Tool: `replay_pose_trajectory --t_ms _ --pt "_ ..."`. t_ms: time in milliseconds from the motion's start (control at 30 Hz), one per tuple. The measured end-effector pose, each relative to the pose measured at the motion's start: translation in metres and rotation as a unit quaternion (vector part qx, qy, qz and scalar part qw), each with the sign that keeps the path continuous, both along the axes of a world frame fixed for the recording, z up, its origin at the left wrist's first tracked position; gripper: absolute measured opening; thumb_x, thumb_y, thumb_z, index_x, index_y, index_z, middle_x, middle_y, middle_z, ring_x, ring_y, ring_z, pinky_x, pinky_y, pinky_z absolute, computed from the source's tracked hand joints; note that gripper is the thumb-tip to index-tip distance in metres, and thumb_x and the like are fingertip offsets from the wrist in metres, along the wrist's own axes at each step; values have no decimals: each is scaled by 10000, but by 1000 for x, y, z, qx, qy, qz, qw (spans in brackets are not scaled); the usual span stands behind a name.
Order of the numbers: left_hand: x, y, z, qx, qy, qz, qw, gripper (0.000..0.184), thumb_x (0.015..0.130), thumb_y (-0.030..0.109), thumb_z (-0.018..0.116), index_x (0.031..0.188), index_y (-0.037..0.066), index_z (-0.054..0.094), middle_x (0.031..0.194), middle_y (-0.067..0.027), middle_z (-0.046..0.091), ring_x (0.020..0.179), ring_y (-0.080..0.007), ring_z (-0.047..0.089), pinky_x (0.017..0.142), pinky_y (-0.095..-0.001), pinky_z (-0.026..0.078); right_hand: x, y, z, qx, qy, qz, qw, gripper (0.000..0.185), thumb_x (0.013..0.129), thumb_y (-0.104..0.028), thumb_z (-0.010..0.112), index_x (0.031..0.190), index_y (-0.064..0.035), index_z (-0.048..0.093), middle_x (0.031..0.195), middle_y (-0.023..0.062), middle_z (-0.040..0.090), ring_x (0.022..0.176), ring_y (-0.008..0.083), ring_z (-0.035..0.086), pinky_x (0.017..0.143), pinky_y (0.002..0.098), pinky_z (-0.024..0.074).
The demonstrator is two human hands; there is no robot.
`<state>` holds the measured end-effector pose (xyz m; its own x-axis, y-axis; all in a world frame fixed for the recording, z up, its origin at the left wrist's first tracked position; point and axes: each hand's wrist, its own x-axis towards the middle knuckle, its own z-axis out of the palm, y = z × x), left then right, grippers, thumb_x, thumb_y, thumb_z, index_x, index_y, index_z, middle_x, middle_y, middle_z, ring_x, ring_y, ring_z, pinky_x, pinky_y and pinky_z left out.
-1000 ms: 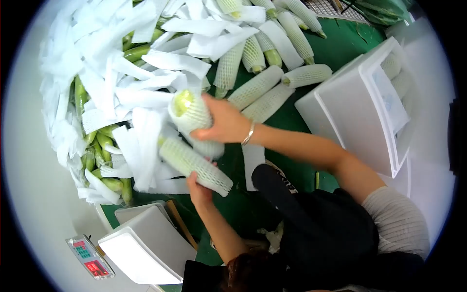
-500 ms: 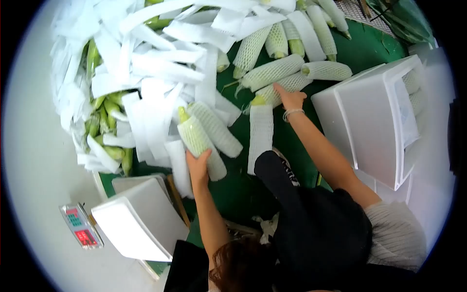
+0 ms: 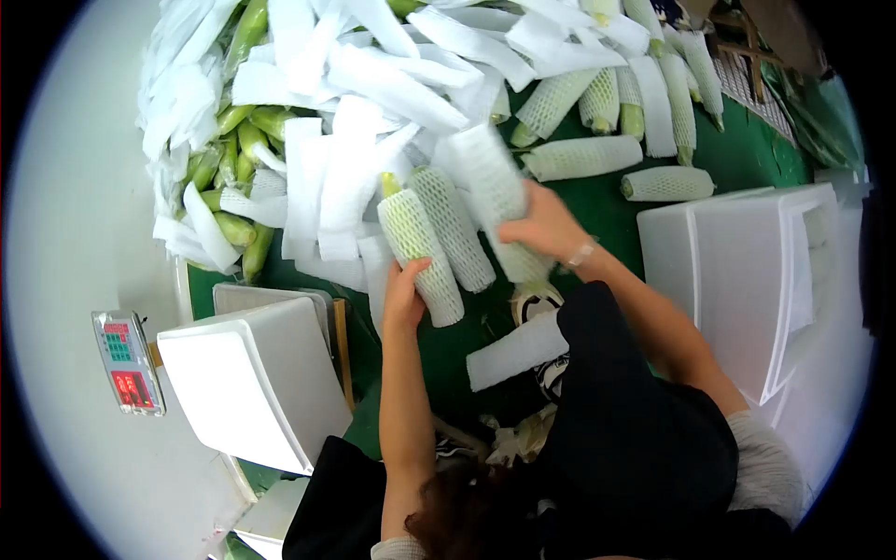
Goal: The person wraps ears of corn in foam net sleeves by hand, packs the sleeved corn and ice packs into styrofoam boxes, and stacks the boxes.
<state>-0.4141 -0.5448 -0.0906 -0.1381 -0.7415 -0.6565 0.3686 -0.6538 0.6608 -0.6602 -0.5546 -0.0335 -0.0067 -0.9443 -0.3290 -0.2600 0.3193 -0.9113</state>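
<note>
My left hand (image 3: 405, 295) is closed round the lower part of a long pale-green vegetable in a white foam net sleeve (image 3: 418, 245), its yellow-green tip poking out at the top. Against its right side lies another sleeved vegetable (image 3: 455, 233). My right hand (image 3: 549, 229) grips a second foam-sleeved vegetable (image 3: 492, 182), raised at a slant and blurred by motion; its exact kind does not show. Nearer my body, a flat white foam sleeve (image 3: 511, 355) lies partly under the dark clothing.
Loose foam sleeves (image 3: 392, 79) are heaped over green vegetables (image 3: 233, 159) at the back left. More sleeved vegetables (image 3: 579, 157) lie back right on the green table (image 3: 597, 203). White boxes (image 3: 252, 373) (image 3: 737, 280) stand on both sides. A digital scale (image 3: 129, 364) is far left.
My right hand has lifted its sleeved vegetable from the table and swung it left, toward my left hand. The flat sleeve now lies closer to my body. My left hand keeps its hold.
</note>
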Motion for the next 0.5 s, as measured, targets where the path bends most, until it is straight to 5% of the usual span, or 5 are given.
replay_pose_trajectory --t_ms 133,200,333,400,500 --pt "-4 -5 -2 9 46 34 998 568 740 114 635 1248 -35 429 1132 -155 554 1020 -289 557 862 -420 463 33 -38 -50 186 -272 63 942 471 660 -148 673 1078 43 569 966 106 620 859 203 588 777 324 478" --pt "-7 -3 11 -31 54 22 998 592 714 108 668 1249 -15 444 1145 -133 556 1037 -259 554 874 -410 464 26 -31 -27 168 -276 55 945 429 683 -105 634 1084 34 571 964 80 616 856 195 586 776 326 477" --pt "-4 26 104 -278 -45 93 955 676 625 103 763 1224 -22 476 1076 -80 593 978 -192 568 863 -335 457 42 -20 84 27 -232 111 966 627 636 -78 613 1234 50 476 1134 105 588 1011 184 562 898 311 434" --pt "23 54 152 -284 -69 157 943 712 593 73 772 1230 -26 470 1072 -75 588 972 -174 560 848 -310 450 78 -21 138 -72 -232 206 948 666 619 -98 645 1243 55 466 1138 97 590 998 188 570 896 309 435" --pt "79 100 200 -346 -47 366 863 691 600 11 671 1246 -19 429 1124 -140 534 1024 -282 553 860 -422 490 174 -31 193 -189 -250 373 873 611 659 -213 689 1185 39 507 1071 140 619 968 192 588 857 316 459"
